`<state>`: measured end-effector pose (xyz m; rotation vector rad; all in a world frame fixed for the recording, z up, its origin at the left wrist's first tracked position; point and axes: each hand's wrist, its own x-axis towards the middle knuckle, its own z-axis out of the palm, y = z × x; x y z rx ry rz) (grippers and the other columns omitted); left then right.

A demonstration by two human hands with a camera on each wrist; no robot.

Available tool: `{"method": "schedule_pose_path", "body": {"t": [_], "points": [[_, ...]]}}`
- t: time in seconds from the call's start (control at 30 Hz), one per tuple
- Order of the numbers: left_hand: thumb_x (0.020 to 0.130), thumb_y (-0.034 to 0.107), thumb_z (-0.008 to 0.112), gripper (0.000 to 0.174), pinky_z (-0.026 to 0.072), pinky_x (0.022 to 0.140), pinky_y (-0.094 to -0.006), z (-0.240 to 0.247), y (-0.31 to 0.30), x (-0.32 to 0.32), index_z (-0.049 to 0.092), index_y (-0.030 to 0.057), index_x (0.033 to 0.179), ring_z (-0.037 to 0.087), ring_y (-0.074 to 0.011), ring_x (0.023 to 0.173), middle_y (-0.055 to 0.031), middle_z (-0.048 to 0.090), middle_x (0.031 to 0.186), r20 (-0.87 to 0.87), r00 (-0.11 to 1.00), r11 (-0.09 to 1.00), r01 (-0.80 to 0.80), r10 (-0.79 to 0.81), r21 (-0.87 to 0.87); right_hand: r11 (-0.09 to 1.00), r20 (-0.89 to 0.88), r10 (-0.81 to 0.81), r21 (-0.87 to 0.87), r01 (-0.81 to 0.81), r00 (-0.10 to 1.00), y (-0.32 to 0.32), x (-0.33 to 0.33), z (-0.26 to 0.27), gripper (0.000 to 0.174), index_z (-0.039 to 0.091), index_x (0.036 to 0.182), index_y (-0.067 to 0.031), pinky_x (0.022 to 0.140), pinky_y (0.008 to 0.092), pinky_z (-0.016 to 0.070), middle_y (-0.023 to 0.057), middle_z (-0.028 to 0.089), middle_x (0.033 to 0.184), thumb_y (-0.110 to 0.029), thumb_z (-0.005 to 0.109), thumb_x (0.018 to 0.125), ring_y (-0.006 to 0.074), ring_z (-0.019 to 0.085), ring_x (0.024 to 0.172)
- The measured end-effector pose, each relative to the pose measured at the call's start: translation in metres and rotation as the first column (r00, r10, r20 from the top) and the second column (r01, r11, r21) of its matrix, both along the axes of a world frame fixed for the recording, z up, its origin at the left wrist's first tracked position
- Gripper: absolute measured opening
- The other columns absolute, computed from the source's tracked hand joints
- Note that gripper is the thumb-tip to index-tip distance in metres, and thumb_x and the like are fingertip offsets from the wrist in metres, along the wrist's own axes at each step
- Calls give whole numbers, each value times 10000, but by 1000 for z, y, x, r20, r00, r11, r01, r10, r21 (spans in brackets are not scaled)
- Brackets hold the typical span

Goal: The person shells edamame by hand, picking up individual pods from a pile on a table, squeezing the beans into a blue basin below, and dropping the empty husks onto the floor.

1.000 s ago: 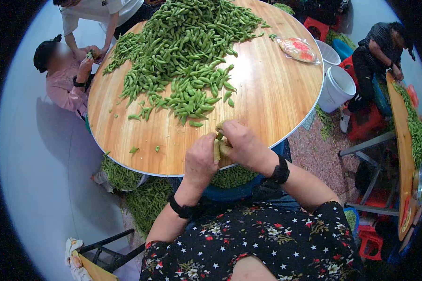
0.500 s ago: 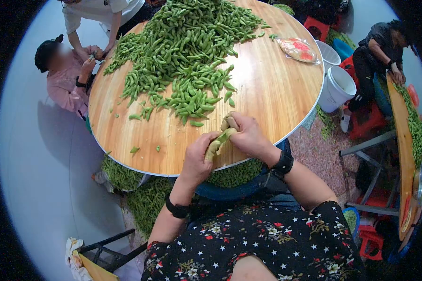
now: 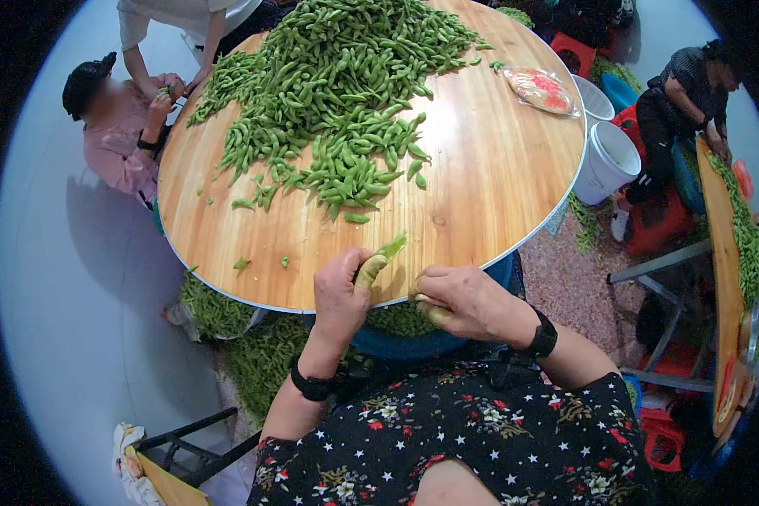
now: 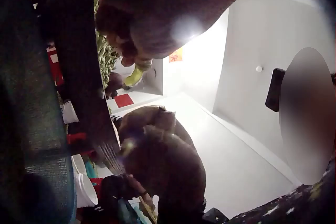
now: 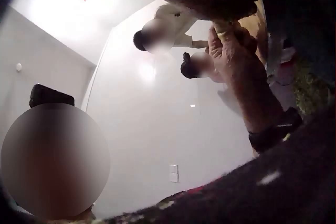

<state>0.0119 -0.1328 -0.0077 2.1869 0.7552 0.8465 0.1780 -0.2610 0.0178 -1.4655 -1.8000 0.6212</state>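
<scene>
My left hand (image 3: 341, 287) pinches a green soybean pod (image 3: 394, 245) between thumb and forefinger, over the near part of the round wooden table (image 3: 472, 194). A yellowish cover wraps the thumb. My right hand (image 3: 476, 302), also with yellowish covers on its digits, is at the table's near edge, above a blue basin (image 3: 413, 347) of green beans (image 3: 401, 320). Its fingers are curled, and nothing shows between them. The left hand (image 5: 236, 61) also appears in the right wrist view. A large heap of pods (image 3: 337, 76) covers the far part of the table.
A plastic-wrapped packet (image 3: 540, 89) lies at the table's right side. White buckets (image 3: 609, 169) stand beyond that edge. More pods (image 3: 270, 363) are on the floor at left. Two people are across the table at left; another works at a second table (image 3: 725, 337) on the right.
Both hands were together on the pod, stretching it between them half a second ago. Now they are apart: the right has drawn back towards the table edge, and the left holds the pod.
</scene>
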Motion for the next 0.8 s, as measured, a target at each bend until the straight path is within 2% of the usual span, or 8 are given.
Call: {"method": "schedule_pose_path", "body": {"t": [0.17,0.23,0.3,0.43,0.57,0.7,0.77,0.8], "points": [[864,202,663,215,416,529,-313,1,-7,5,603,10,788,535,-211,560,-107,540,621,14,1000,998,13,-14,68,987,-28,-118,109,121,993,10,1,2,114,556,850,16,599,389,422,154,491,695,-88,597,828,317,548,664],[847,172,666,176,427,532,-331,7,-10,7,605,17,792,553,-261,579,-121,551,643,9,999,991,38,-40,127,948,-225,-293,55,312,929,20,-4,-1,131,603,911,-3,613,391,460,177,574,749,-110,580,839,331,582,686],[805,116,668,115,433,536,-349,5,-9,7,609,18,809,562,-285,595,-131,555,661,9,999,979,44,-47,199,946,-284,-315,-14,324,906,26,-5,-6,155,629,938,7,613,362,467,184,598,753,-110,577,850,282,600,686],[758,43,664,103,441,536,-379,7,-11,8,609,18,841,564,-309,617,-134,552,688,-20,988,918,150,-154,367,967,-528,-252,-162,195,811,30,-6,-13,134,617,892,6,561,312,465,104,621,742,-119,570,883,180,605,630],[771,46,658,105,437,534,-386,16,-12,0,602,16,855,553,-307,614,-126,549,696,-6,975,938,214,-221,272,889,-750,-301,-444,-111,590,29,4,1,175,558,777,-30,508,267,442,22,604,720,-142,565,911,105,583,584],[781,103,681,115,465,571,-370,50,-17,-52,627,23,844,595,-301,654,-137,578,695,-311,943,981,158,-117,110,950,-727,-63,-253,-181,683,20,11,-12,165,508,741,-32,536,299,456,69,603,711,-103,577,873,184,604,597],[786,192,697,179,479,594,-372,48,-7,-93,646,33,848,617,-306,680,-145,602,706,-457,889,993,58,-6,100,977,-221,145,-123,-175,964,11,14,-10,100,513,785,-21,603,351,481,135,589,734,-80,581,829,300,612,676],[787,232,697,214,480,599,-383,52,-2,-111,650,39,866,619,-313,692,-144,607,709,-658,749,988,32,75,149,971,-83,200,-112,-209,976,6,12,-11,99,516,838,-15,672,401,482,182,567,773,-85,579,808,370,586,773]]}}
